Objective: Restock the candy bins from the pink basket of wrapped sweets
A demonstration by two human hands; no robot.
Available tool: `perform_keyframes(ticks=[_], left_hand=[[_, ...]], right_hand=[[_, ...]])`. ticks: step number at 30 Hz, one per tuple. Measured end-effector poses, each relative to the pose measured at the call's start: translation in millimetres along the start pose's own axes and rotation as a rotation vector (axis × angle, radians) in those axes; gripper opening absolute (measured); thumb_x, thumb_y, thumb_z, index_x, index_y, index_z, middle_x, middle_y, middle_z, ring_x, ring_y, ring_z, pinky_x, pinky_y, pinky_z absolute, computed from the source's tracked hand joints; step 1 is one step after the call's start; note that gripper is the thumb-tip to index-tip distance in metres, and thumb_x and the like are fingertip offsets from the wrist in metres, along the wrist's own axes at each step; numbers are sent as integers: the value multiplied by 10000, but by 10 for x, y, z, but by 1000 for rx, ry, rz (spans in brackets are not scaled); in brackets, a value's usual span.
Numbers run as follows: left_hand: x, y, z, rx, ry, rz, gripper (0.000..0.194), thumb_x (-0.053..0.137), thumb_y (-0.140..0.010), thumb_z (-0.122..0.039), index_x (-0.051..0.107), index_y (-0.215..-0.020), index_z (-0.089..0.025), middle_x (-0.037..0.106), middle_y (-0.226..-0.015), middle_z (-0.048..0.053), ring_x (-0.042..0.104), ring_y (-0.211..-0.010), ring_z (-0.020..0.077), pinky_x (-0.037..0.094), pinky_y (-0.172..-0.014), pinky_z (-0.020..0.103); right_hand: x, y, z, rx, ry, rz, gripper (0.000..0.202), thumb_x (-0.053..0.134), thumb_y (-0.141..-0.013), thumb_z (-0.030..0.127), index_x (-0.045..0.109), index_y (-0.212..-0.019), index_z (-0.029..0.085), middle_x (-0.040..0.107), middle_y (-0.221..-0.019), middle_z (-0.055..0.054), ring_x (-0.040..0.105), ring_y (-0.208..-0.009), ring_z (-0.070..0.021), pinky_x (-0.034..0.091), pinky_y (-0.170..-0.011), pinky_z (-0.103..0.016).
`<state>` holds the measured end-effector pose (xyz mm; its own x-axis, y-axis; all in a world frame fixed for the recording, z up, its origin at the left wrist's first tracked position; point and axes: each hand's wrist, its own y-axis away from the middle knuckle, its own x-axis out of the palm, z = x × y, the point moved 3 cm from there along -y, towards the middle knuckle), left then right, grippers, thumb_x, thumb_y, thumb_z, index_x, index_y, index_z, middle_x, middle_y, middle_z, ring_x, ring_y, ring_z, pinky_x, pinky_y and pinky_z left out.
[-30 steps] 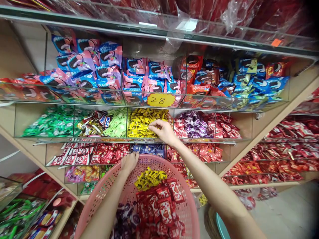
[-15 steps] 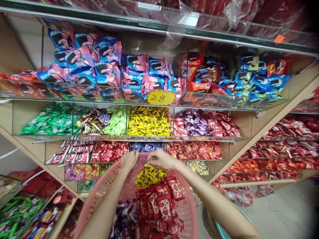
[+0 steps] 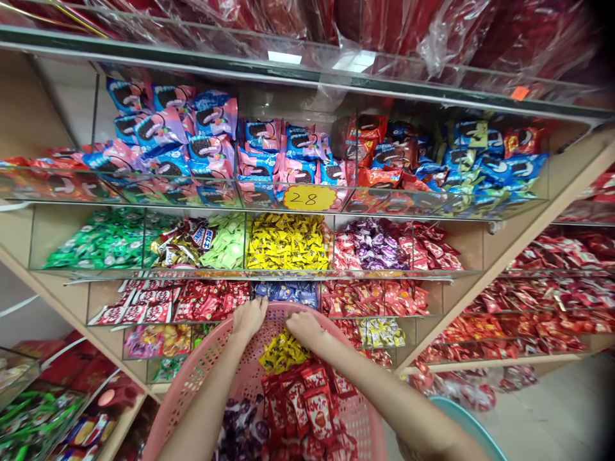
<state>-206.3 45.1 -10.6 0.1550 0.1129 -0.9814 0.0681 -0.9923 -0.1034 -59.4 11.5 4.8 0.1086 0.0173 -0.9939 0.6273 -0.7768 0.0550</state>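
Observation:
A pink perforated plastic basket (image 3: 185,378) stands before me, its far rim close to the lower shelves. My left hand (image 3: 250,318) is closed around that rim. Inside the basket, just over the yellow-wrapped candies (image 3: 278,353), my right hand (image 3: 307,330) has its fingers curled downward; whatever they hold, if anything, is hidden. Red-and-white candy packets (image 3: 317,410) fill the middle of the basket, and purple-wrapped candies (image 3: 243,426) lie to their left, partly covered by my left forearm.
Shelf bins behind the basket hold yellow candies (image 3: 288,243), green candies (image 3: 103,240) and purple candies (image 3: 375,243). Above them are cookie packets (image 3: 163,128) and a yellow tag (image 3: 310,198) reading 28. A teal tub (image 3: 461,413) stands at lower right.
My right hand has lowered toward the yellow candies in the basket, its fingers now more curled. My left hand stays on the rim. The shelves appear slightly lower in view.

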Motion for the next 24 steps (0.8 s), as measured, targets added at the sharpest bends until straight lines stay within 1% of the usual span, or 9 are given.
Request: perform_keyframes(ticks=[3, 5, 7, 10, 12, 14, 16, 19, 24], left_hand=[[-10, 8, -5, -5, 0, 3, 570, 126, -858, -483, 615, -928, -198, 661, -841, 110, 614, -802, 242, 422, -693, 341], [-18, 11, -7, -2, -4, 2, 561, 132, -860, -478, 613, -923, -196, 662, -840, 113, 615, -798, 242, 422, -690, 343], [-23, 10, -9, 2, -6, -2, 556, 134, -862, -474, 613, -918, -197, 663, -833, 114, 616, -795, 245, 424, -683, 345], [-27, 7, -13, 4, -9, -10, 549, 136, -864, -467, 613, -916, -200, 665, -826, 111, 618, -786, 251, 424, -685, 355], [-29, 8, -17, 4, -7, -8, 547, 139, -864, -465, 613, -921, -198, 665, -833, 111, 617, -786, 250, 424, -691, 358], [-30, 14, -19, 1, -2, 4, 549, 139, -865, -464, 613, -928, -192, 662, -844, 116, 614, -800, 245, 422, -700, 352], [-32, 23, -17, -5, 5, 16, 552, 141, -866, -465, 613, -935, -186, 660, -851, 119, 611, -813, 238, 420, -708, 341], [-38, 35, -10, -8, 12, 13, 556, 141, -866, -469, 614, -931, -184, 659, -847, 113, 610, -815, 232, 419, -709, 329], [-41, 39, -9, 8, 12, 6, 558, 137, -869, -467, 615, -915, -183, 660, -835, 106, 612, -802, 230, 419, -705, 328]], right_hand=[[-45, 24, 21, 2, 22, -1, 226, 398, -805, 60, 612, -849, 117, 644, -834, -129, 618, -802, -175, 457, -680, -262], [-204, 57, 14, -12, 26, -33, 211, 402, -818, 97, 606, -866, 126, 643, -847, -118, 615, -805, -179, 450, -671, -264], [-493, 95, -23, -43, -8, -118, 194, 413, -840, 194, 597, -881, 147, 640, -865, -97, 609, -797, -181, 438, -644, -259], [-1062, 115, -170, -72, -134, -302, 236, 409, -848, 333, 590, -838, 182, 636, -844, -55, 597, -771, -165, 406, -615, -234], [-1400, 74, -344, 9, -210, -449, 274, 345, -874, 316, 583, -835, 187, 628, -844, -42, 584, -773, -145, 389, -653, -228], [-1606, -15, -533, 141, -253, -577, 245, 340, -873, 298, 562, -899, 197, 619, -880, -39, 571, -820, -149, 381, -695, -238], [-1655, -139, -687, 272, -265, -631, 207, 389, -848, 300, 522, -976, 207, 606, -940, -45, 562, -866, -169, 386, -712, -255], [-1542, -329, -805, 404, -247, -585, 280, 458, -803, 338, 457, -1041, 189, 575, -1018, -85, 560, -882, -211, 407, -691, -288], [-1385, -480, -817, 485, -208, -536, 314, 428, -817, 336, 381, -1076, 164, 545, -1047, -128, 538, -927, -240, 414, -715, -328]])
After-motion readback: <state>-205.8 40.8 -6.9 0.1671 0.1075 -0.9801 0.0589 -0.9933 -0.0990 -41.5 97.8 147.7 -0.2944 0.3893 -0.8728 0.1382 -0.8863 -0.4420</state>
